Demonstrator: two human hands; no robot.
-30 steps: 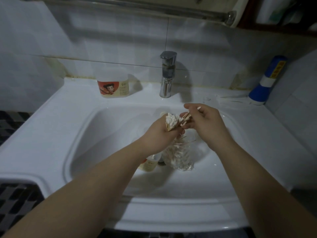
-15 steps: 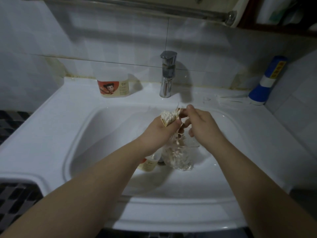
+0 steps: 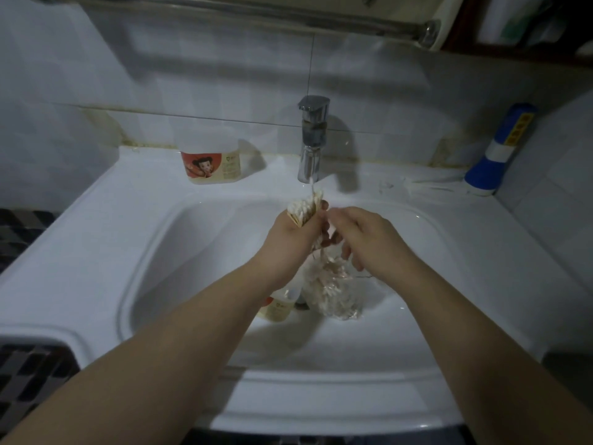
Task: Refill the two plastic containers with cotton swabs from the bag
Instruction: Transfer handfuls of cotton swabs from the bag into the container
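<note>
While over the sink (image 3: 160,252): swab transfer.
Left hand (image 3: 290,234) grips swab bundle (image 3: 303,210); right hand (image 3: 369,242) fingers curled above bag (image 3: 333,293), grip unclear.

Both bare forearms are extending forward and converging at centre frame. The left hand (image 3: 290,232) is curling into a closed fist, knuckles facing up. The right hand (image 3: 365,242) is angling palm-down just beside it, fingers (image 3: 348,252) bending downward, thumb and forefinger pinching together next to the left fist.

two containers (image 3: 211,162) (image 3: 277,308), one bag (image 3: 337,293).
</note>
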